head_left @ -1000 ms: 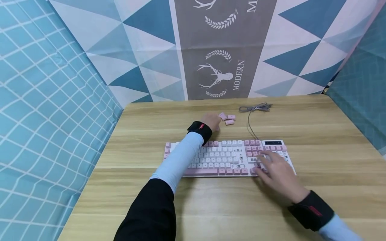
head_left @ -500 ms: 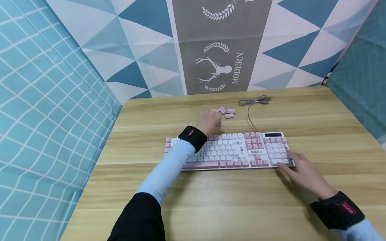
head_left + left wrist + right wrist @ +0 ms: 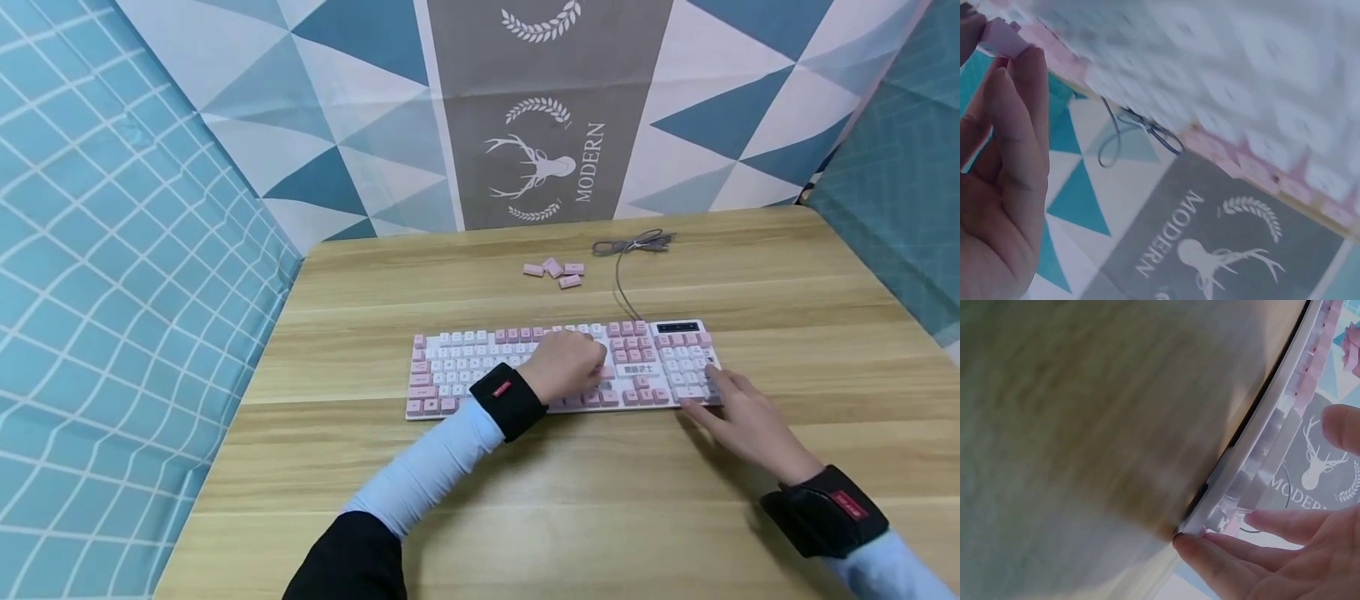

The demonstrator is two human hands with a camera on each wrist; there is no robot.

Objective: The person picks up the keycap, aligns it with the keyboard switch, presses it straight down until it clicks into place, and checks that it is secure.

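Note:
A white and pink keyboard (image 3: 465, 367) lies on the wooden table. My left hand (image 3: 564, 363) is over its middle-right part, hiding some keys. Thumb and fingertips of that hand pinch a small pink keycap (image 3: 1005, 39), seen at the upper left of the left wrist view. My right hand (image 3: 752, 429) rests against the keyboard's right end, thumb by the front edge and a finger by the right edge. In the right wrist view its fairly straight fingers (image 3: 1219, 559) touch the keyboard's end (image 3: 1210, 509).
Several loose pink keycaps (image 3: 552, 267) lie behind the keyboard. A grey cable (image 3: 633, 242), bundled at its far end, runs from the keyboard's back edge. The table (image 3: 570, 500) ends at a patterned cloth wall (image 3: 375, 125).
My left hand has moved from the loose keycaps toward me and right, over the keyboard, with a keycap pinched. My right hand moved from over the keys to the keyboard's right end and stays there.

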